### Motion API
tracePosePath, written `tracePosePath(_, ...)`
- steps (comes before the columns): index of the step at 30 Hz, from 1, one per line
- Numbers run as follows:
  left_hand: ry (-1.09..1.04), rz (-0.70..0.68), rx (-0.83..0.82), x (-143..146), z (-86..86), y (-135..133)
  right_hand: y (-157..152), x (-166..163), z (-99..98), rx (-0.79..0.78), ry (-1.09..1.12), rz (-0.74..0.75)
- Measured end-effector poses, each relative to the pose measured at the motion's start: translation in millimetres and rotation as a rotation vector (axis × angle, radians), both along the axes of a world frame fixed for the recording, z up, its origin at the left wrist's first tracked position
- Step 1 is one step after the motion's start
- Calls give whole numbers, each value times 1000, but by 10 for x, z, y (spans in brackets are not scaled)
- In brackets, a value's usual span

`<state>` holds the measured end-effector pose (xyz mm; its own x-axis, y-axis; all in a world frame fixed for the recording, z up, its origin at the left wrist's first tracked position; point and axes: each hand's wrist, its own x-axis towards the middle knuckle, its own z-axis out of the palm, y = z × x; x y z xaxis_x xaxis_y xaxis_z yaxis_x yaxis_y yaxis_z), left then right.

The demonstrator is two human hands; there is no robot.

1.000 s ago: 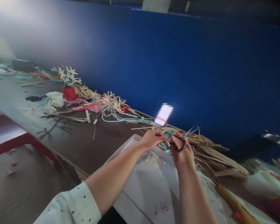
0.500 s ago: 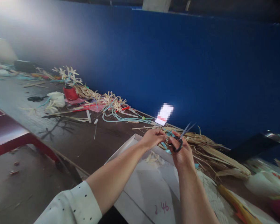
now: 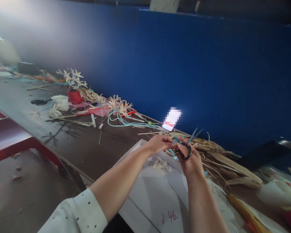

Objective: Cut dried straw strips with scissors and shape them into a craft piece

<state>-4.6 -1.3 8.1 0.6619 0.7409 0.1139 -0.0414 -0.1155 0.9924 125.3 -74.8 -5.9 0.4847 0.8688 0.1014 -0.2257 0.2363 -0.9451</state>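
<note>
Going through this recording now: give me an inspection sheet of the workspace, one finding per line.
Surface: dark table, strewn with craft materials.
Job's things: black-handled scissors, blades parted; white tray holding pale scraps.
Clutter: dried husks, red spool, white roll, pale flowers.
Hands: right hand holds the scissors; left hand has its fingertips close to the right's, anything pinched too small to tell.
Cables: no power lead seen; looped pale-blue cords, nature unclear.
Surroundings: blue partition; dark-red furniture at left.
</note>
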Motion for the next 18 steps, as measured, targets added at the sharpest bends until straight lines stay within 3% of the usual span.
tracePosePath(5,-30,32,-56,23,-30,5,8,-27,28,-3,-5,-31)
tracePosePath(18,-81,-36,-201,39,-10,-16,18,-7,-6,35,-44,-35)
